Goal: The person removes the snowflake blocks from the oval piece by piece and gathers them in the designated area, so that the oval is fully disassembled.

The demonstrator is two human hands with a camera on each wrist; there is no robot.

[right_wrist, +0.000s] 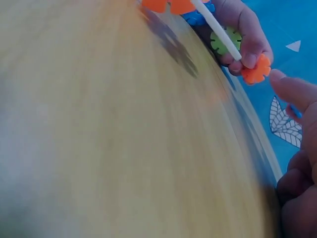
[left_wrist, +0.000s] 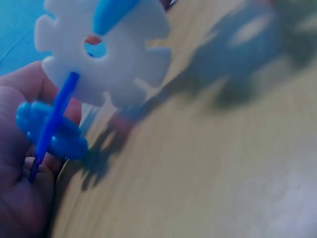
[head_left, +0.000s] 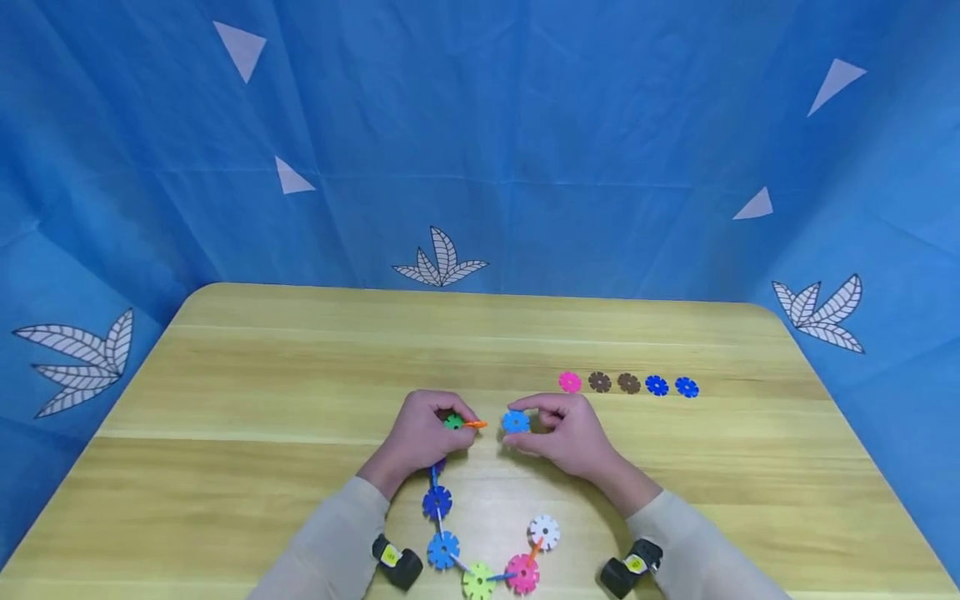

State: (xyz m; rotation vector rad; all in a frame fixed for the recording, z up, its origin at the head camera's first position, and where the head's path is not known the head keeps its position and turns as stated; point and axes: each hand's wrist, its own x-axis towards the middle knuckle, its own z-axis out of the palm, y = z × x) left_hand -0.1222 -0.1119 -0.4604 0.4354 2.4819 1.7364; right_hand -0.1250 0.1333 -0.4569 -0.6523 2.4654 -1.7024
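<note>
Nearest me on the head feed, a black wrist camera [head_left: 405, 570] sits on the left sleeve, another black wrist camera [head_left: 617, 577] on the right; each has a yellow label [head_left: 391, 554], its print too small for me to read. Between them, on the pale wood-grain table [head_left: 300, 358], I see a curved chain of notched plastic discs: a white disc [head_left: 551, 537], a pink disc [head_left: 529, 581], a lime disc [head_left: 472, 587], a blue disc [head_left: 437, 556] and a dark-blue disc [head_left: 431, 507], joined by edge-on pieces and running up to the left hand [head_left: 429, 429]. That hand pinches a bright-orange disc [head_left: 476, 424] beside a green disc [head_left: 448, 423]. Just right of it, the right hand [head_left: 576, 435] pinches a light-blue disc [head_left: 511, 427], apart from the orange one. My right-wrist feed shows the orange disc's notched face, edge-on from the head; my left-wrist feed gives a white piece's face and round hole. Beyond lie five loose discs [head_left: 570, 377], pink, two brown, two dark blue, then a blue leaf-printed curtain [head_left: 480, 125].
</note>
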